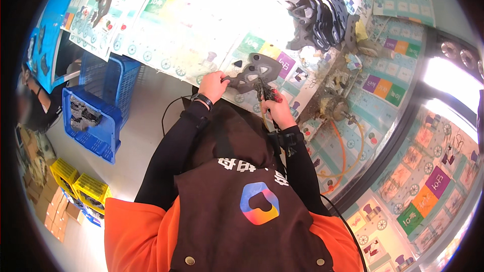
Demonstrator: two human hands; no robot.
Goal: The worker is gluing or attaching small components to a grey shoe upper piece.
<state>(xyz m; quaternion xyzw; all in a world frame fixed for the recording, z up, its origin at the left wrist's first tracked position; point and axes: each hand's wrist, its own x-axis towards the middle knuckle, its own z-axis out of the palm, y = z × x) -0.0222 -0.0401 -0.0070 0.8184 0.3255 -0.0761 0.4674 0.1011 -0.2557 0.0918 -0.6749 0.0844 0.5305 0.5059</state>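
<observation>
My left hand [213,86] pinches the left end of a flat dark-grey shaped plastic part [261,65] with cut-out holes, held at the near edge of the worktable. My right hand [278,108] is closed round a grimy hand tool [264,89] with a red piece on it. Its tip comes up against the near side of the part, though I cannot tell whether they touch. A thin yellowish hose seems to run down from the tool beside the right hand. Left of the part's top lies a small dark chip [238,63].
A heap of similar dark parts [322,20] lies at the far right, near a residue-covered pot [334,107] with orange hoses [344,156]. One part [104,1] lies far left. Blue crates [93,143] and yellow crates [92,190] stand left; another person [40,102] is beyond.
</observation>
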